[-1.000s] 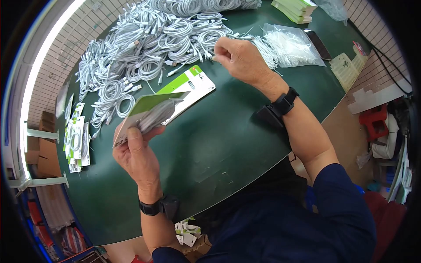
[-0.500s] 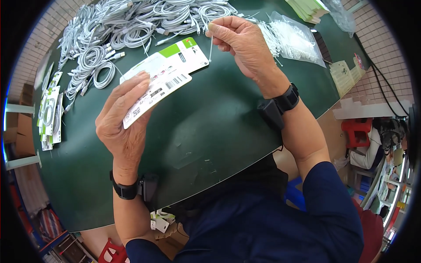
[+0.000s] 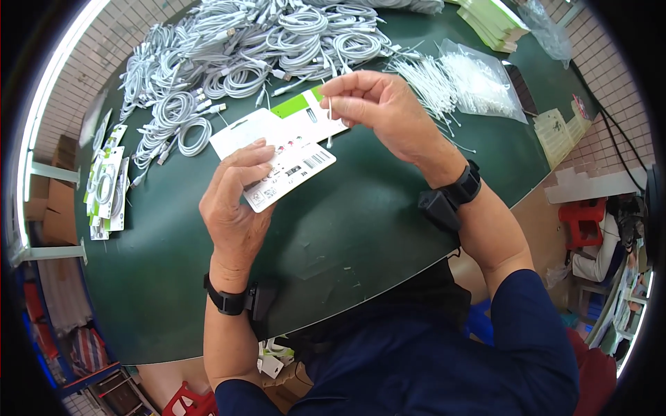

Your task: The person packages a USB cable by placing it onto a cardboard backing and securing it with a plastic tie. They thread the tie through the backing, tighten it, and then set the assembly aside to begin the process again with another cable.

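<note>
My left hand [image 3: 237,197] is closed on white and green packaging cards [image 3: 297,170], fanned apart and tilted above the table, with small printed pictures and a barcode. Between the thumb and forefinger of my right hand [image 3: 388,114] is a thin white cable tie [image 3: 329,143], its small end hanging below the fingers. Those fingertips are at the cards' far right part, overlapping the green patch. Whether the tie passes through a card cannot be made out.
A big heap of coiled grey cables [image 3: 277,41] covers the far side of the dark green table [image 3: 347,229]. Loose white ties [image 3: 430,90] and a clear bag of ties [image 3: 482,83] lie right. Packed cards [image 3: 107,184] are piled left; green-white cards [image 3: 489,24] are stacked far right.
My right hand has come down toward the cards, bringing the cable tie against their right end. The cards are turned flatter to view. The whole scene has shifted slightly right.
</note>
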`<state>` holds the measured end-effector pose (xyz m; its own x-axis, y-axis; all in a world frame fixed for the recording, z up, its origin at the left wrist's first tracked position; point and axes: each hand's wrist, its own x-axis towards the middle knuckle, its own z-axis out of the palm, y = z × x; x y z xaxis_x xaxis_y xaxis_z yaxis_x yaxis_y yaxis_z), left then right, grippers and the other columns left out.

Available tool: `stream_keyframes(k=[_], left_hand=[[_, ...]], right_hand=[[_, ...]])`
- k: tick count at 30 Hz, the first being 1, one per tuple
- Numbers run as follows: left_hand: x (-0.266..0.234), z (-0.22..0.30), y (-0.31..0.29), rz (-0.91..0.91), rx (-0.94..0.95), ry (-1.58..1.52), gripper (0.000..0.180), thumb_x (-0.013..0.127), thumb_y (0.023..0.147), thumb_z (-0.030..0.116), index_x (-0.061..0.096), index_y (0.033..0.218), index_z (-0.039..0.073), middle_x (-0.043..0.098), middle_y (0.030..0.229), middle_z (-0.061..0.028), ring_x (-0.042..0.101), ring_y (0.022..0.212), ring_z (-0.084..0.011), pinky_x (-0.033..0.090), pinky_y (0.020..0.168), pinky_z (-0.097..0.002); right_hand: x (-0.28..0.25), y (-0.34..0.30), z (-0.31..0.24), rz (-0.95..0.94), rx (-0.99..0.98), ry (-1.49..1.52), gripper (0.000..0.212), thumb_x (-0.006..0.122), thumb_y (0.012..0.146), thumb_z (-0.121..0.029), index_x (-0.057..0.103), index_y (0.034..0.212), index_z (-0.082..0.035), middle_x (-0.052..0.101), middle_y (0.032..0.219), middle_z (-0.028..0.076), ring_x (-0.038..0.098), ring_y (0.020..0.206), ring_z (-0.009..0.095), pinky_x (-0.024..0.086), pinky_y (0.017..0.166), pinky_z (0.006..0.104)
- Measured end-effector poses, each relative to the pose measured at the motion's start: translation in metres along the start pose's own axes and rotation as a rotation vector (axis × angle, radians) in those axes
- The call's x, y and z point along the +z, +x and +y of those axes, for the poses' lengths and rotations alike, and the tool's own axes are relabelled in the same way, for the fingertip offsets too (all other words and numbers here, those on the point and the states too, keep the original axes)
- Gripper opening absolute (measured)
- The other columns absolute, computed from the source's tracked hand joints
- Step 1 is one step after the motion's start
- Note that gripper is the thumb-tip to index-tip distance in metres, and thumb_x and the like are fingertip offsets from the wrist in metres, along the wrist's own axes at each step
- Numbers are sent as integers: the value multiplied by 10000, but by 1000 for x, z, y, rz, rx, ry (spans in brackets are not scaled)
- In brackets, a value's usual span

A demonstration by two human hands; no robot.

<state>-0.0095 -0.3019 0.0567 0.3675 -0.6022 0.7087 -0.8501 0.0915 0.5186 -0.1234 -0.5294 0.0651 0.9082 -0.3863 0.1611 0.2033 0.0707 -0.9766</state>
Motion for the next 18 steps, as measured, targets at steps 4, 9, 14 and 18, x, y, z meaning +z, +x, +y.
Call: stream_keyframes(k=[4,9,14,18], left_hand=[[2,-2,-1,22,7,-5,283,851,756,20,602,888,23,734,1069,-139,718,1082,-331,575,896,-368],[1,-1,-2,8,37,39,283,841,730,-15,616,895,31,723,1033,-120,725,1059,-328,589,859,-363],[2,1,1,0,69,12,282,829,709,-46,627,889,33,715,1004,-101,729,1050,-323,594,841,-357],[2,4,0,17,72,3,279,823,700,-59,635,885,31,715,1001,-98,729,1048,-322,594,842,-354]], right_hand=[[12,-11,-6,-48,-109,11,173,718,942,-69,707,1080,36,722,967,74,658,863,76,539,748,216],[19,-19,-11,-76,-240,-262,170,738,887,27,715,1055,11,715,1015,109,675,840,102,560,702,216],[27,-23,-6,-95,-569,-392,199,764,836,77,720,1003,-21,717,1000,130,697,812,140,571,665,223],[34,-29,-12,-133,-597,-438,197,767,823,95,709,973,-18,716,974,137,710,820,160,582,668,240]])
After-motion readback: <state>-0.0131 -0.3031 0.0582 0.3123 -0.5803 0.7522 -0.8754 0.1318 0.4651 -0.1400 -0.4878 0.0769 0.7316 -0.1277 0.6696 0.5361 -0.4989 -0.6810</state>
